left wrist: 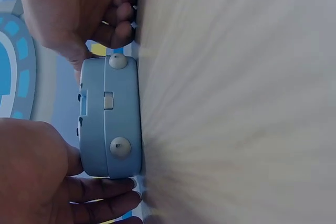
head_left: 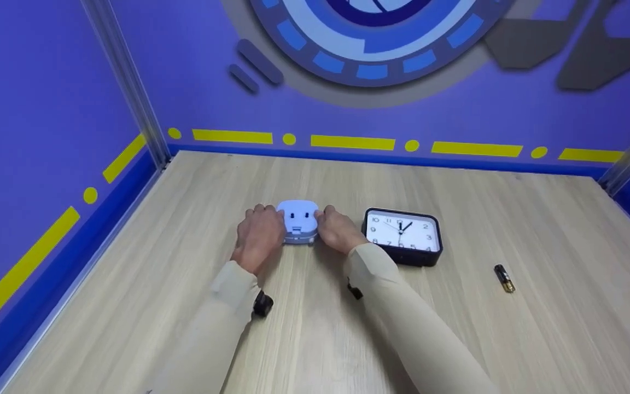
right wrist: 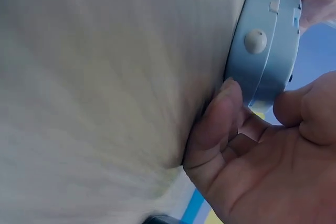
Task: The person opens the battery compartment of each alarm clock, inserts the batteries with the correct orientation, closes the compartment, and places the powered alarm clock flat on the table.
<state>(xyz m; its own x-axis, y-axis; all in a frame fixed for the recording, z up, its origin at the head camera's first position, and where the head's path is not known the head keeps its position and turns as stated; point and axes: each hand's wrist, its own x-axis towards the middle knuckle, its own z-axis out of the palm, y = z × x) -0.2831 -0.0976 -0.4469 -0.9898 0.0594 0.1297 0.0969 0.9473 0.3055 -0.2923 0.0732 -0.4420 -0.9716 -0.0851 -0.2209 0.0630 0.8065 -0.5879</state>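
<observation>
A small light-blue alarm clock (head_left: 297, 216) lies back up on the table, with two black knobs and a cover tab showing; its face is hidden. In the left wrist view, two round white feet stand out from the near side of the blue clock (left wrist: 113, 119). My left hand (head_left: 261, 234) holds its left side, thumb at the upper edge and fingers low along the side. From the right, my right hand (head_left: 340, 230) grips the opposite side; in the right wrist view its thumb and curled fingers touch the casing.
A black-framed rectangular clock (head_left: 402, 235) lies face up just right of my right hand. Farther right is a black-and-gold battery (head_left: 504, 278). Purple panels (head_left: 211, 109) wall the back and sides of the wooden table (head_left: 304, 339).
</observation>
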